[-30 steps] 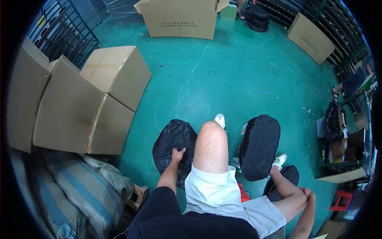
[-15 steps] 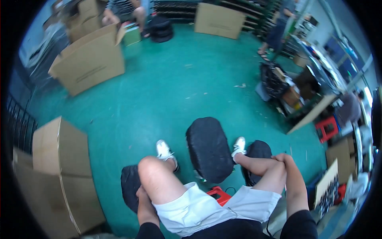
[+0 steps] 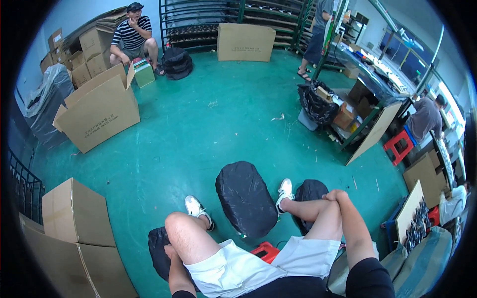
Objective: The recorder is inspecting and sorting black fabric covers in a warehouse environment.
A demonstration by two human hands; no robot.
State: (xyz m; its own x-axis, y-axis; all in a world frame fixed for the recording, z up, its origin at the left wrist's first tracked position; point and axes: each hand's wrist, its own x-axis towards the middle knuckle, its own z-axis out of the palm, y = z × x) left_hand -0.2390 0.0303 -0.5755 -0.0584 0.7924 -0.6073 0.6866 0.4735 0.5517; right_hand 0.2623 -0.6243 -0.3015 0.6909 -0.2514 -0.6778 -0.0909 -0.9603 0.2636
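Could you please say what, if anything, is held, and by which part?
Right hand rests on the knee, apparently empty; left hand, near a black bundle: cannot tell.

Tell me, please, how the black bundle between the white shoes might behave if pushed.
The black bundle may feel slippery, since its surface looks slightly shiny. Its wrinkles suggest a thin, loose outer layer that could shift. It seems unlikely to roll, given its broad, oblong, flattish top; weight can't be judged, as the inside is hidden.
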